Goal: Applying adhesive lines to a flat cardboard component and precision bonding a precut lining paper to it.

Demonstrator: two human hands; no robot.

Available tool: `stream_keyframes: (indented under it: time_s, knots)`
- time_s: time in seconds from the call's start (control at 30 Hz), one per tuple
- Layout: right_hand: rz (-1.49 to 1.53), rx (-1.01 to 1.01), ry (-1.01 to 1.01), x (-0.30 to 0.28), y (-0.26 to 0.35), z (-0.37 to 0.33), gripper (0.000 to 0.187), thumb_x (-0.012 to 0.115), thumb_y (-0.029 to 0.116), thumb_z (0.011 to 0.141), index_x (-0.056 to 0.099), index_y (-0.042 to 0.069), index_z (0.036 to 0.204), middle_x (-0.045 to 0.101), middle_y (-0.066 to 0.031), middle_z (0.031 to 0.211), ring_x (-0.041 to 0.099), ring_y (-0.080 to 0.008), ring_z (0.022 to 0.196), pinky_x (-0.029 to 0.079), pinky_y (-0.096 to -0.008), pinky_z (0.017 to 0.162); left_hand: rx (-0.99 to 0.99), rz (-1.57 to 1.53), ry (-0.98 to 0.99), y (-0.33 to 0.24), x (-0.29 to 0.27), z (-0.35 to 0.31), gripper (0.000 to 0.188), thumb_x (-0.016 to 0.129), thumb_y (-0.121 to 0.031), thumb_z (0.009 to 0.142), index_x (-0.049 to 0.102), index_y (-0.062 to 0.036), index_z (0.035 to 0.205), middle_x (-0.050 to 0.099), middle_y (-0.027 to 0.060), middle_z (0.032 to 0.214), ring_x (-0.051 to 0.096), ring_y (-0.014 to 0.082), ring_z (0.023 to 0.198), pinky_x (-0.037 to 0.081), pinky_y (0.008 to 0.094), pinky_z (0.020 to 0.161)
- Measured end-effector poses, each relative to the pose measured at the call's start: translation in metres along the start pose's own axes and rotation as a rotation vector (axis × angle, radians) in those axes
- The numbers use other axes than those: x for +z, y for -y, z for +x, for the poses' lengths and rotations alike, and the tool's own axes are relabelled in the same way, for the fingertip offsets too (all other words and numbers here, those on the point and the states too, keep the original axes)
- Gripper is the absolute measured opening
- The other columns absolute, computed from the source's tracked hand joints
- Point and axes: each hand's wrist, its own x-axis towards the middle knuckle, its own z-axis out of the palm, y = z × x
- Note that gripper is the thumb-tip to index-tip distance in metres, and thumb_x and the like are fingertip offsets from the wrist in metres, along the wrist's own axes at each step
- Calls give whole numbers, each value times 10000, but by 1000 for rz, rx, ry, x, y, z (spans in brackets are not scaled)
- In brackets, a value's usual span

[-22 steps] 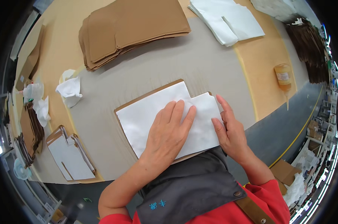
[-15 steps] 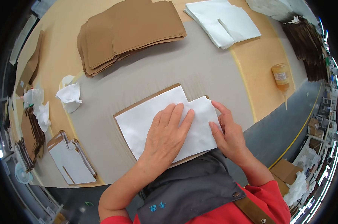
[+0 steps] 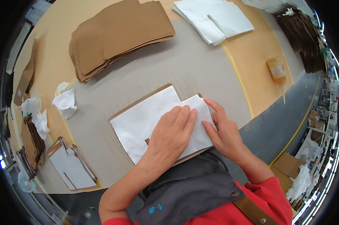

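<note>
A white sheet (image 3: 135,123) with a stepped corner lies over a brown sheet (image 3: 139,103) of similar outline, whose edge shows as a narrow rim. My left hand (image 3: 172,127) rests flat on the white sheet, its fingers stretched out side by side. Beside its wrist a small brown slot (image 3: 147,141) shows through the white; the rest of the slot is under the hand. At the right edge my right hand (image 3: 225,131) has its thumb on top of the white sheet and its index finger at the upper corner. The other fingers curl in, partly hidden.
Brown cut sheets (image 3: 120,37) are stacked at the back, with white sheets (image 3: 229,22) to their right. An amber bottle (image 3: 277,70) lies on the right. At left are crumpled white cloth (image 3: 64,101) and finished-looking layered pieces (image 3: 72,165) near the table edge.
My left hand has slid slightly right across the white sheet, its index finger drawing in beside the others and the slot coming into sight. My right hand keeps to the right edge.
</note>
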Motion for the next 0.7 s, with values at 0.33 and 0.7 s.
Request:
stream_keyframes:
  time_s: [0.33, 0.7]
  knots:
    - [237, 237, 22, -15, -6, -35, 577, 634, 109, 946, 377, 46, 1458, 584, -34, 831, 556, -115, 599, 455, -264, 612, 63, 105, -53, -6, -1, 2, 447, 635, -32, 775, 610, 64, 1211, 553, 139, 1176, 558, 279, 1134, 490, 355, 945]
    - [114, 138, -76, -8, -16, -40, 497, 646, 91, 937, 450, 44, 1391, 590, -27, 819, 557, -122, 569, 467, -273, 572, 166, -56, 80, -20, 7, -3, 428, 646, -60, 786, 608, 30, 1202, 537, 121, 1187, 533, 255, 1148, 478, 344, 946]
